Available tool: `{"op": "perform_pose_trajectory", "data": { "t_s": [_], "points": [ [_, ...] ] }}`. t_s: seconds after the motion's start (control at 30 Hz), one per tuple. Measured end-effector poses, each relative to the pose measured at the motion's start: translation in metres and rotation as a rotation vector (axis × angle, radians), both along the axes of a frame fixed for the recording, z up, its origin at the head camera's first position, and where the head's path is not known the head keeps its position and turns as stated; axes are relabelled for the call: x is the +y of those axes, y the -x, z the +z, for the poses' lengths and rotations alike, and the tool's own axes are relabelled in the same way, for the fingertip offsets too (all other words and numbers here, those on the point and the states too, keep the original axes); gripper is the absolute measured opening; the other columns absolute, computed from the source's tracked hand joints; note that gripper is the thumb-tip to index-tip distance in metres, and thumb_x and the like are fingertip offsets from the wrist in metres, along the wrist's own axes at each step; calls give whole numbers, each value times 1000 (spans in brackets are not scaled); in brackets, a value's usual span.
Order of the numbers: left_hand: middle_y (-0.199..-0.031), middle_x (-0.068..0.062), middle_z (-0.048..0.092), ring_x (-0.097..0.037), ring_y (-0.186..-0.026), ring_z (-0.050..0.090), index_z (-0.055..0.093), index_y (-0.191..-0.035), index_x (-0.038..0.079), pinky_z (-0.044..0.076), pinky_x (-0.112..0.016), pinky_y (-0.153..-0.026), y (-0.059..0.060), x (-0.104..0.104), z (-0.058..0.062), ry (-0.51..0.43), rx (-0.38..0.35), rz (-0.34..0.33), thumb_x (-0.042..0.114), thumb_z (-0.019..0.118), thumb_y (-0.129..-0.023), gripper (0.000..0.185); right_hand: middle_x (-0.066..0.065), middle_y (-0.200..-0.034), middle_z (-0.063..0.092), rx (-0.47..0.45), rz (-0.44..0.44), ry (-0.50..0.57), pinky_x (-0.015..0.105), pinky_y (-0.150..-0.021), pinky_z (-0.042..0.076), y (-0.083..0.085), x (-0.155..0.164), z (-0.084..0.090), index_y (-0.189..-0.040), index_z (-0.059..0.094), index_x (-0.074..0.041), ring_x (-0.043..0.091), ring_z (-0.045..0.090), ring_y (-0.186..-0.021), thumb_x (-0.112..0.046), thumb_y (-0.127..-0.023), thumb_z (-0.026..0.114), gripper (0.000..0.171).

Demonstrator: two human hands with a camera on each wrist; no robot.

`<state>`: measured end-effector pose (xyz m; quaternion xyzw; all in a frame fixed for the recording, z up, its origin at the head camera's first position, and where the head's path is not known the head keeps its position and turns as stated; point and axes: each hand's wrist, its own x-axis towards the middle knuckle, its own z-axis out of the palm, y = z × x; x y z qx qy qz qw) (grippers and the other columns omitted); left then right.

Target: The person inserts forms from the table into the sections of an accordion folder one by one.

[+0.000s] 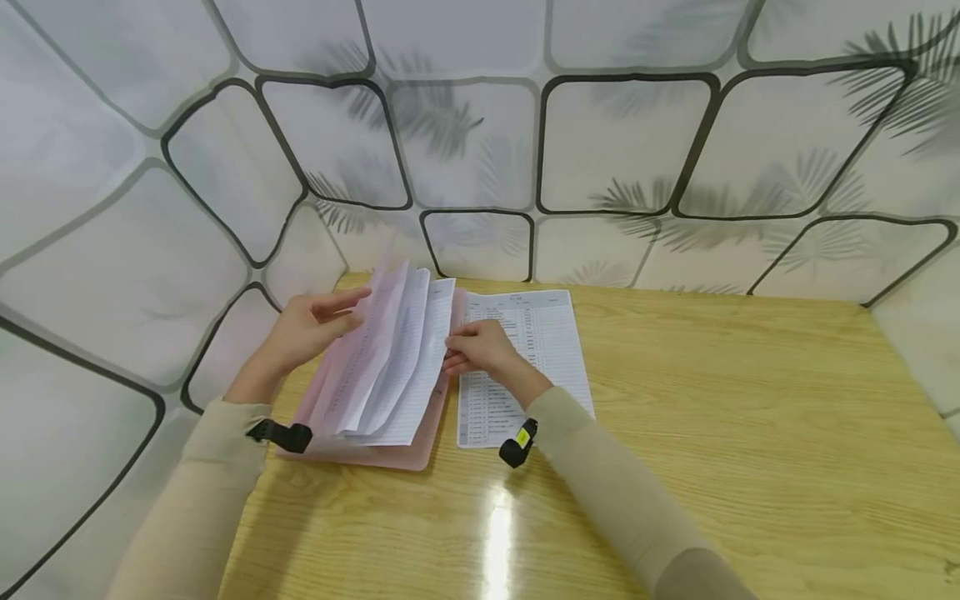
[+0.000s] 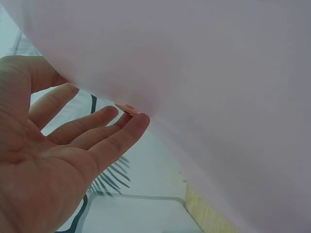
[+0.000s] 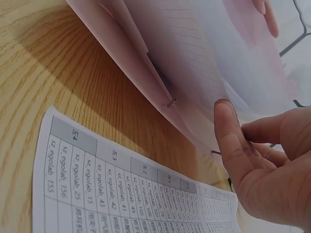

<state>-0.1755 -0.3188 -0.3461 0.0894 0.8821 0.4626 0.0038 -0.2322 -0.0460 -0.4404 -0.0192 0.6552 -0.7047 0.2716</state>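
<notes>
My left hand (image 1: 311,327) is at the left edge of the pink folder (image 1: 405,454), fingers straight and spread, their tips propping up the raised translucent cover and the fanned sheets (image 1: 397,358) behind it; from my left wrist I see those fingers (image 2: 114,141) stretched out under the pale pink cover (image 2: 218,97), just touching its lower edge, gripping nothing. The folder lies open on the wooden table (image 1: 712,400), near the back left corner by the patterned wall (image 1: 622,142), and its lined pages stand up in a loose fan leaning toward the left. Just right of the fan is my right hand (image 1: 483,350), resting where the folder's right edge meets the loose printed sheet (image 1: 551,333). Its fingers are loosely bent, and my thumb (image 3: 228,141) presses against the edge of the lifted pages; I cannot tell whether it truly pinches a page or only touches it. The printed sheet (image 3: 121,194) lies flat on the table, touching the folder's right side, its table of rows partly under my wrist.
</notes>
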Motion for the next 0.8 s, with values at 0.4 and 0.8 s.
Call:
{"op": "perform_pose_trajectory", "data": {
  "t_s": [0.4,0.8],
  "points": [
    [-149,-20,60,7,-115,62,63,-145,1,52,-10,-88,-2,0,2,-7,-12,-3,13,70,-102,45,10,-71,69,-5,11,16,28,-60,62,-3,-10,2,-125,63,18,15,70,-57,1,-103,59,28],
    [-149,-21,60,0,-118,64,63,-145,2,53,-10,-88,-2,0,2,-9,-17,1,12,69,-102,45,10,-71,69,16,28,-4,31,-62,64,-5,-19,1,-126,62,19,15,71,-56,3,-102,57,30]
  ]
}}
